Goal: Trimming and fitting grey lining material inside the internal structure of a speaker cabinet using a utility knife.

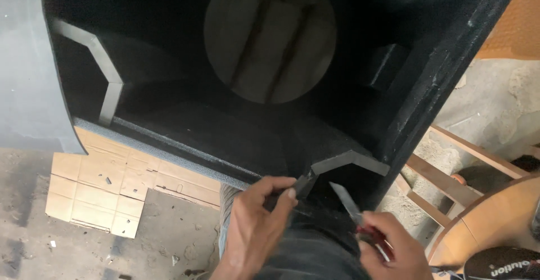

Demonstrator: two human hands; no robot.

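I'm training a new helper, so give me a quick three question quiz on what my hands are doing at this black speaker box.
1. True or false: the right hand holds a knife with a bare blade.
2. Which hand pinches a small dark strip at the box's front edge?
3. What lies flat on the floor at the left: A) cardboard, B) a towel, C) a metal sheet?

Key: 1 true; 2 the left hand; 3 A.
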